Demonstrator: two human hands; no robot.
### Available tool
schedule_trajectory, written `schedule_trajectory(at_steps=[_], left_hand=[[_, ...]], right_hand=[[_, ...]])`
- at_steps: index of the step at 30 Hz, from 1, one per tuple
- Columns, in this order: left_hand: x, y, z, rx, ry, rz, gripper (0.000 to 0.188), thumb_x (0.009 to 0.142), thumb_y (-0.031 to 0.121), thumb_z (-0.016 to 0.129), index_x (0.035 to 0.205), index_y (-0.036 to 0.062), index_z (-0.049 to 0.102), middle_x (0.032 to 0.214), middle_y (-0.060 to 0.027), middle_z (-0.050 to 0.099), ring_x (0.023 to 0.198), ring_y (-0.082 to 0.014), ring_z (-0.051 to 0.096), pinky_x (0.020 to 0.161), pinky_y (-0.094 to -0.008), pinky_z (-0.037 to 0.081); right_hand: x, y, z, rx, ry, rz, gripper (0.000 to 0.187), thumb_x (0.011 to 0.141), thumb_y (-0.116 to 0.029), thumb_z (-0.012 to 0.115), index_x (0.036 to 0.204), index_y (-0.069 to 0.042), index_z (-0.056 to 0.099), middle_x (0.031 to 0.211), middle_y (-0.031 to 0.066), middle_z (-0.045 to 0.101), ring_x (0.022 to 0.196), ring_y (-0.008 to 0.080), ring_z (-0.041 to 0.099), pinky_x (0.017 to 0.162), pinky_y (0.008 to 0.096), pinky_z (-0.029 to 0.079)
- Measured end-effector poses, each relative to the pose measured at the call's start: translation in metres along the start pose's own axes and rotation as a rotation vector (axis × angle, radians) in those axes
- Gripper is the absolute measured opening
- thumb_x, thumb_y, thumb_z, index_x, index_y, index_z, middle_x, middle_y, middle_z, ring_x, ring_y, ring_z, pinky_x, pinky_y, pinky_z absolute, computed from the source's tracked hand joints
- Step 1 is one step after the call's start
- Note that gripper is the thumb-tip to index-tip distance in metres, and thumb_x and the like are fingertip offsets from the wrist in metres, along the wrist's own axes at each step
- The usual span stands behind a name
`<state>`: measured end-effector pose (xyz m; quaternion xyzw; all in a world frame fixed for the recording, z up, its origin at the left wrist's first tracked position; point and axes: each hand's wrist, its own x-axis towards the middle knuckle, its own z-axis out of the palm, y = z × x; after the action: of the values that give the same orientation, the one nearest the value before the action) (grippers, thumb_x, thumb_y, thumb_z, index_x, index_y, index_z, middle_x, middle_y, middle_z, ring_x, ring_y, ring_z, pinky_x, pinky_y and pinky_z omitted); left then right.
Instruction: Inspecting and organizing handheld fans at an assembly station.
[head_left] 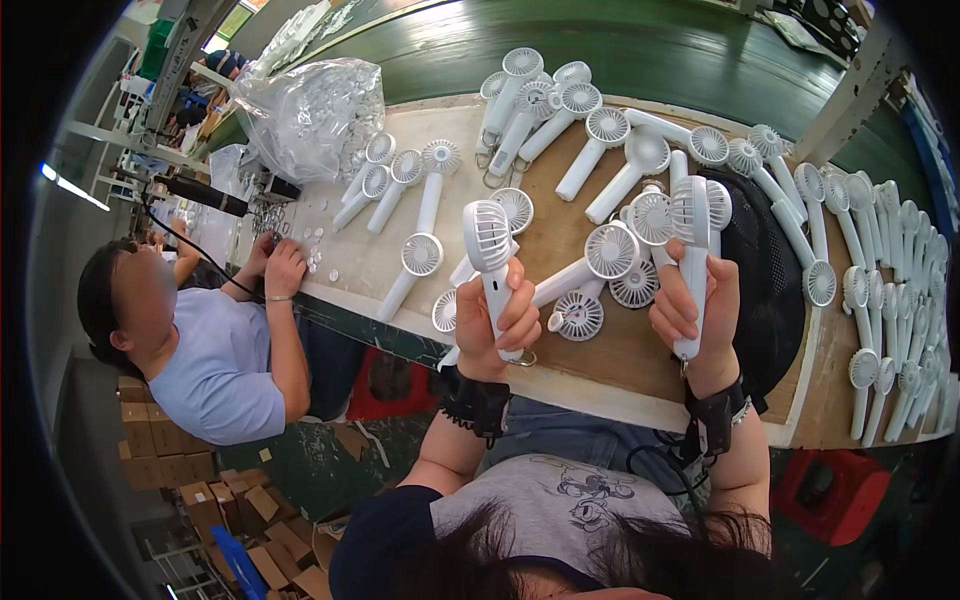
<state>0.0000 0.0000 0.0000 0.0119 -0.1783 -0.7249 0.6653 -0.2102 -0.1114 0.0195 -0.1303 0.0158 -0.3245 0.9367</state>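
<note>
the left hand [512, 318], fingers curled closed, holds a white plastic handheld fan with a round grille [487, 235] upright above the near part of the bench [630, 368]. the right hand [717, 305] likewise grips a second white handheld fan [690, 215]. a clear plastic bag [315, 115] sits far left.

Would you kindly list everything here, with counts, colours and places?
Held fans: two, white, mid-picture
Loose fans: many, white, across table
Table: one, brown and pale, centre
Clear bag: one, transparent, table's far left
Bundle: one, black, right of centre
Discs: several, white, table's left
Tool: one, black, upper left
Surface: one, green, beyond table
Stools: two, red, below table edge
Boxes: many, brown, lower left
Co-worker: one, pale shirt, left
Left hand: one, bare, centre
Right hand: one, bare, right of centre
Wrist bands: two, black, wrists
</note>
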Motion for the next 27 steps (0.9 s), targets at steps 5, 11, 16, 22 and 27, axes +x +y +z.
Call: schedule_trajectory(at_steps=[5,11,16,22,27], left_hand=[[0.001,-0.002,0.007,0.067,0.079,-0.016,0.031,0.089,0.034,0.035,0.097,0.0042,0.04,0.059,-0.0036,0.038,0.04,-0.0117,0.038,0.038,-0.0223,0.031],[0.002,-0.011,0.016,0.328,0.228,-0.065,0.032,0.09,0.032,0.034,0.102,0.0032,0.04,0.065,-0.0045,0.041,0.047,-0.0117,0.04,0.045,-0.0233,0.034],[0.003,-0.013,0.018,0.377,0.239,-0.065,0.032,0.09,0.03,0.035,0.106,0.0026,0.04,0.07,-0.0053,0.042,0.052,-0.0124,0.042,0.05,-0.0244,0.036],[0.003,-0.017,0.017,0.605,0.353,-0.038,0.03,0.09,0.025,0.035,0.109,0.002,0.038,0.073,-0.0065,0.044,0.057,-0.0136,0.044,0.054,-0.0245,0.037],[0.003,-0.018,0.022,0.644,0.376,-0.046,0.029,0.09,0.023,0.034,0.109,0.0018,0.038,0.074,-0.007,0.044,0.057,-0.0135,0.044,0.055,-0.0239,0.037]], right_hand=[[-0.001,-0.003,-0.002,0.119,-0.098,0.024,0.03,0.087,-0.03,0.032,0.102,-0.005,0.038,0.05,0.004,0.044,0.031,0.011,0.039,0.032,0.0234,0.035],[0.001,-0.005,-0.006,0.209,-0.339,0.046,0.033,0.087,-0.031,0.034,0.105,-0.004,0.039,0.051,0.0036,0.044,0.032,0.0096,0.037,0.033,0.0229,0.035],[-0.002,0.002,0.005,0.013,-0.06,0.041,0.038,0.087,-0.031,0.036,0.112,-0.003,0.037,0.057,0.0049,0.045,0.037,0.0107,0.04,0.036,0.0239,0.037],[0.005,0.025,0.01,-0.606,0.19,0.079,0.043,0.085,-0.029,0.04,0.117,-0.001,0.035,0.063,0.0072,0.044,0.047,0.0142,0.045,0.043,0.0259,0.041],[0.004,0.025,0.017,-0.587,0.183,0.101,0.044,0.083,-0.029,0.041,0.115,0.001,0.036,0.063,0.0076,0.043,0.046,0.0144,0.044,0.043,0.026,0.042]])
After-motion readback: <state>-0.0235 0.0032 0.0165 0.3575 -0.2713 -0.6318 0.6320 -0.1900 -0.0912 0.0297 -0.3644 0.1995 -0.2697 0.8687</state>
